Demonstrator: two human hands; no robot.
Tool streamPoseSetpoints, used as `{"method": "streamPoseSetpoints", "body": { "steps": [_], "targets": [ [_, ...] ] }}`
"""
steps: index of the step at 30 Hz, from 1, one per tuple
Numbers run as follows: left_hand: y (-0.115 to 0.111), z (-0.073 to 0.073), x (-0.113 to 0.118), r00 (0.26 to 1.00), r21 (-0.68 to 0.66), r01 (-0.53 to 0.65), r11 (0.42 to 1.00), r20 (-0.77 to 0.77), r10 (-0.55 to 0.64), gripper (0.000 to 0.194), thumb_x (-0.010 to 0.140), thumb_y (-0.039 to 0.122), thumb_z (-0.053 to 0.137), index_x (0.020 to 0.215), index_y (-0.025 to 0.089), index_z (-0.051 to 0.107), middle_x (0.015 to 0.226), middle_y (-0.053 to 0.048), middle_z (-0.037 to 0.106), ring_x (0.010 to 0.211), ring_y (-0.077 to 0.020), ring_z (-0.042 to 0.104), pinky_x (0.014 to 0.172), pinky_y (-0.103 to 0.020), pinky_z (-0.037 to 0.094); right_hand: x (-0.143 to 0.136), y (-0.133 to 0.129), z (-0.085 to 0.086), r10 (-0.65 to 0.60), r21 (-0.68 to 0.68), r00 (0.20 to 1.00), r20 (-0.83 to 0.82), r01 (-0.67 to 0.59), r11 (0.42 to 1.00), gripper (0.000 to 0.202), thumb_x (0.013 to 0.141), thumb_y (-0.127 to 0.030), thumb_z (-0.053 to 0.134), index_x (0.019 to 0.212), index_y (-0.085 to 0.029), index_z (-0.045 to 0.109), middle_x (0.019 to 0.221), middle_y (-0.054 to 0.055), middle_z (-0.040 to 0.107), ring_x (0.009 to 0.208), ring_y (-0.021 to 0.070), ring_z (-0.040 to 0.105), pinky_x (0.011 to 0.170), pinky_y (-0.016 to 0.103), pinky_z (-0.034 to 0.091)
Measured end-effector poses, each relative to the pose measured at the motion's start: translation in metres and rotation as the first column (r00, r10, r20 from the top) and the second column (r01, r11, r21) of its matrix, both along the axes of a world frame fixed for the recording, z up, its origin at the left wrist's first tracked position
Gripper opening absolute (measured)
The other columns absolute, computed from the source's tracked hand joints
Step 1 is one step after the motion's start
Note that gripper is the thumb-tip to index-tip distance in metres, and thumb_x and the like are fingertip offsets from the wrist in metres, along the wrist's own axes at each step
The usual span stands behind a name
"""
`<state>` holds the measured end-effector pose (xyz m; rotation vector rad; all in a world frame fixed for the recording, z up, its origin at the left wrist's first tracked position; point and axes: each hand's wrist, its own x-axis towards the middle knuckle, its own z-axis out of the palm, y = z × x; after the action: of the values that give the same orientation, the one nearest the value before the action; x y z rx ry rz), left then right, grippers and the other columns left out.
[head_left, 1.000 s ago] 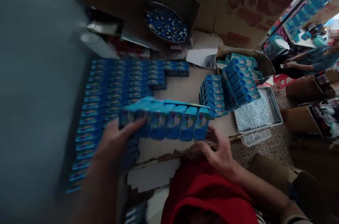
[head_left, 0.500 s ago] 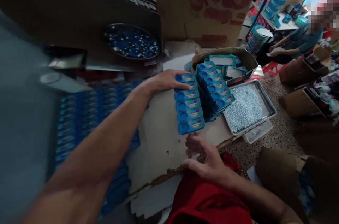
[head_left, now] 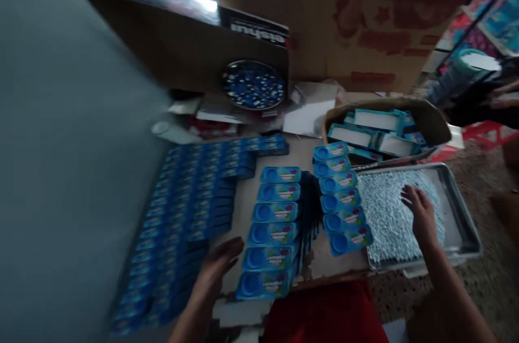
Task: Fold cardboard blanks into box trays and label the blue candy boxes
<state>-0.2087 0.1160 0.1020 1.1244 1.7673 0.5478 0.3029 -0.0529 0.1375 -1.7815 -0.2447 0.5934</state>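
My left hand (head_left: 222, 261), slightly blurred, is beside the near left side of a row of stacked blue packs (head_left: 272, 233), its fingers extended and holding nothing I can see. Each pack has a round blue circle and a printed label. A second row of similar blue packs (head_left: 341, 199) stands to its right. My right hand (head_left: 422, 218) is over small pale blue and white pellets (head_left: 389, 213) in a metal tray (head_left: 462, 224). Its fingers are loosely stretched, with nothing visible in them; whether they touch the pellets I cannot tell.
Many blue boxes (head_left: 178, 224) stand in rows at the left, by the wall. Behind the packs, an open carton (head_left: 436, 116) holds blue-edged boxes. A round dish (head_left: 253, 83) of blue and white pieces rests at the back, before a large cardboard box (head_left: 377, 18).
My left hand has left the far end of the pack row and come back to its near left side. My right hand has moved from the table's front edge to over the tray.
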Motion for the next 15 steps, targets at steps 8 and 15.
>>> {"method": "streamPoseSetpoints", "body": {
  "steps": [8, 15],
  "targets": [
    [0.168, -0.024, 0.107, 0.939, 0.029, -0.093, 0.995, 0.334, 0.078, 0.04, 0.063, 0.047, 0.092, 0.086, 0.021, 0.071, 0.082, -0.004, 0.077, 0.089, -0.0262, 0.074, 0.082, -0.036, 0.061, -0.016, 0.122, 0.024, 0.433, -0.041, 0.899, 0.069, -0.431, 0.902, 0.055, 0.085, -0.07, 0.074, 0.116, -0.025, 0.076, 0.115, 0.007, 0.078, 0.108, 0.0259, 0.073, 0.103, 0.043, 0.055],
    [0.294, -0.085, 0.287, 0.695, -0.134, 0.155, 0.979, 0.719, -0.012, 0.028, 0.1, 0.036, 0.07, 0.118, 0.014, 0.069, 0.114, -0.009, 0.073, 0.099, -0.021, 0.072, 0.088, -0.041, 0.063, -0.058, 0.03, 0.028, -0.03, -0.233, 0.999, -0.015, 0.026, 0.972, 0.058, 0.068, -0.062, 0.092, 0.108, -0.022, 0.08, 0.106, 0.007, 0.082, 0.106, 0.0262, 0.076, 0.099, 0.037, 0.059]
  ]
}}
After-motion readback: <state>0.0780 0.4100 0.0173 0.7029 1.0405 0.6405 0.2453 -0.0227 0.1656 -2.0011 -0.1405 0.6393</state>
